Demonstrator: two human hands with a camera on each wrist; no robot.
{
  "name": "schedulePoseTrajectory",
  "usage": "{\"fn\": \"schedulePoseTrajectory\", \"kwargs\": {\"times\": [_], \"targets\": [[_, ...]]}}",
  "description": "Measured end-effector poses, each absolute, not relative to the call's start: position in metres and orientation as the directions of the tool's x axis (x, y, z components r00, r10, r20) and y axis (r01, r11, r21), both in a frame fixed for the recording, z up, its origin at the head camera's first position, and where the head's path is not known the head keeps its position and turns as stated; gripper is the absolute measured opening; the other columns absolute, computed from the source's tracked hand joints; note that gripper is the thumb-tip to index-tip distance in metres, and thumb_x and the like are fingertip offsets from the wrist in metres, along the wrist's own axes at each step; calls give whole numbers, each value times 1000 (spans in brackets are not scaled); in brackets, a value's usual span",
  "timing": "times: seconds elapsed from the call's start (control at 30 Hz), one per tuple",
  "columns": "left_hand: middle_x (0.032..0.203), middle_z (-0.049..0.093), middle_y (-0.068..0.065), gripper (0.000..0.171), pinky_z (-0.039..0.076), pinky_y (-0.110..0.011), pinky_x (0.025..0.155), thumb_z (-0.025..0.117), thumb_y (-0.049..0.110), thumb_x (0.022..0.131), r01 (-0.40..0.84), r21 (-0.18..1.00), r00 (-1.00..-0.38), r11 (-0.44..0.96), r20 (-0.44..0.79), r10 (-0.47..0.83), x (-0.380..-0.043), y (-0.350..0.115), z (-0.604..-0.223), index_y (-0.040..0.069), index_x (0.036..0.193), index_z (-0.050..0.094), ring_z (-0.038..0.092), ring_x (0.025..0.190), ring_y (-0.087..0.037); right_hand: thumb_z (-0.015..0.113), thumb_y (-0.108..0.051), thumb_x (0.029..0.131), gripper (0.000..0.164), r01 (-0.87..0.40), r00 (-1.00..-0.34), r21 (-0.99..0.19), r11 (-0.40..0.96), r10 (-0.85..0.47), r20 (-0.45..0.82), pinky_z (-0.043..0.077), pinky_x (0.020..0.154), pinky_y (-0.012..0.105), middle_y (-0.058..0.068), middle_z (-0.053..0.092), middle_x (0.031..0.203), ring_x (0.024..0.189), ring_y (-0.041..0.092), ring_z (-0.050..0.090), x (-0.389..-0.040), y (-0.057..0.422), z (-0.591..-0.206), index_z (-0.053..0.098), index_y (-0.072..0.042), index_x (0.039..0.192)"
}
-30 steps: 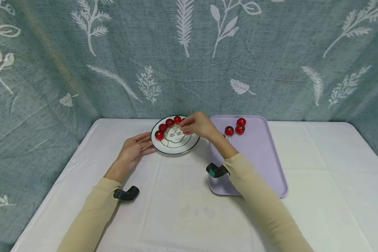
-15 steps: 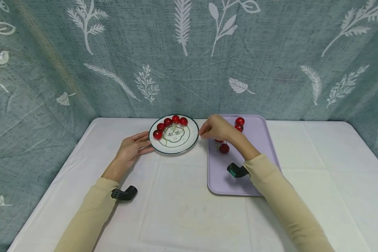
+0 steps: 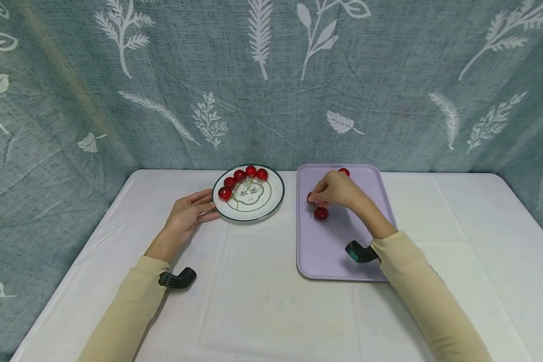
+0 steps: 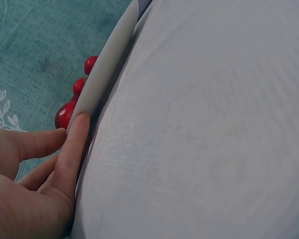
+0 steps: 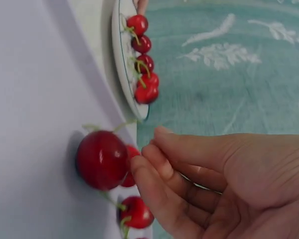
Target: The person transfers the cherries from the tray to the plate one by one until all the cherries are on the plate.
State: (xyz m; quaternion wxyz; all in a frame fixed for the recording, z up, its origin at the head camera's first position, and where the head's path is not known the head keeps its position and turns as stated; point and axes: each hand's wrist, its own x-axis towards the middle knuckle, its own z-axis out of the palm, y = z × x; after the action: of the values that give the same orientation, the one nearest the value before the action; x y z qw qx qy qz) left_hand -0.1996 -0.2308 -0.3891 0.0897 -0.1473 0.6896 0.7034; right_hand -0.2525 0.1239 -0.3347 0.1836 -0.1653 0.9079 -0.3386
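Note:
A white plate (image 3: pixel 253 213) with a dark rim carries several red cherries (image 3: pixel 239 175) with green stems, curved along its far left side. My left hand (image 3: pixel 186 213) holds the plate's left edge; in the left wrist view, fingertips (image 4: pixel 79 124) lie on either side of the rim. Over the lilac tray (image 3: pixel 326 256), my right hand (image 3: pixel 337 191) has its thumb and fingers bent close to some cherries. One large cherry (image 5: pixel 102 160) sits just beside the fingertips in the right wrist view, with another partly hidden behind it. Nothing is visibly held between those fingers.
At the tray's far end another cherry (image 3: pixel 344 171) shows past the right hand. A white cloth (image 3: pixel 253 301) covers the table. A patterned teal curtain (image 3: pixel 271 115) hangs right behind the plate and tray, and also along the left side.
My right hand has left the plate, where another cherry now shows at the end of the row, and has moved right to the tray's cherries. The left hand stays at the plate.

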Motion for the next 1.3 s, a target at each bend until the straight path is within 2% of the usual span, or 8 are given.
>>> {"fn": "schedulePoseTrajectory", "kwargs": {"times": [0.23, 0.43, 0.6, 0.67, 0.83, 0.9, 1.13, 1.3], "targets": [[152, 35, -22, 58, 59, -27, 88, 51, -5, 98, -329, 944, -940, -25, -330, -82, -199, -232, -390, 1, 152, 31, 67, 89, -6, 69, -16, 92, 23, -88, -886, -724, 684, -386, -256, 63, 67, 29, 9, 72, 73, 70, 19, 68, -255, 140, -346, 75, 5, 87], [152, 35, -23, 57, 59, -27, 88, 50, -6, 98, -321, 947, -943, -29, -322, -80, -197, -233, -391, 0, 152, 31, 66, 88, -4, 71, -24, 91, 27, -39, -890, -698, 715, -342, -301, 61, 62, 25, 4, 69, 67, 64, 13, 64, -253, 137, -357, 77, 3, 87], [152, 34, -22, 57, 59, -27, 88, 50, -5, 98, -325, 945, -942, -39, -327, -78, -197, -233, -390, 0, 152, 31, 66, 90, -4, 72, -35, 90, 38, -34, -909, -645, 764, -292, -298, 53, 55, 23, 0, 60, 55, 60, 13, 60, -251, 131, -359, 73, -7, 64], [152, 35, -22, 57, 59, -27, 88, 51, -5, 98, -328, 944, -941, -35, -329, -80, -197, -233, -390, 0, 152, 31, 66, 91, -5, 71, -36, 90, 41, -39, -914, -633, 773, -284, -290, 51, 54, 22, 0, 58, 53, 59, 13, 58, -250, 129, -359, 71, -7, 62], [152, 37, -20, 57, 59, -27, 88, 52, -4, 98, -337, 941, -937, -27, -338, -91, -199, -232, -391, 2, 152, 33, 66, 91, -6, 72, -35, 89, 34, -12, -929, -628, 778, -242, -281, 50, 55, 21, 1, 65, 65, 62, 12, 60, -253, 124, -359, 76, -2, 83], [152, 36, -20, 57, 59, -27, 88, 52, -4, 98, -342, 939, -934, -29, -344, -94, -199, -232, -391, 2, 152, 33, 66, 89, -5, 72, -36, 88, 35, -8, -930, -623, 782, -235, -283, 51, 56, 21, 0, 67, 68, 63, 11, 61, -254, 122, -360, 77, -2, 85], [152, 35, -21, 57, 59, -27, 89, 51, -4, 98, -331, 943, -939, -32, -333, -88, -199, -231, -390, 1, 152, 32, 66, 88, -4, 75, -41, 85, 39, -75, -931, -570, 818, -262, -254, 37, 49, 21, -5, 51, 50, 56, 9, 46, -253, 115, -361, 75, -6, 68], [152, 37, -20, 57, 59, -27, 88, 52, -4, 98, -337, 941, -937, -21, -337, -94, -200, -230, -390, 2, 152, 33, 67, 91, -6, 77, -32, 83, 29, -102, -931, -565, 819, -278, -235, 43, 52, 20, 1, 68, 64, 62, 11, 53, -251, 112, -361, 80, -4, 85]]}}
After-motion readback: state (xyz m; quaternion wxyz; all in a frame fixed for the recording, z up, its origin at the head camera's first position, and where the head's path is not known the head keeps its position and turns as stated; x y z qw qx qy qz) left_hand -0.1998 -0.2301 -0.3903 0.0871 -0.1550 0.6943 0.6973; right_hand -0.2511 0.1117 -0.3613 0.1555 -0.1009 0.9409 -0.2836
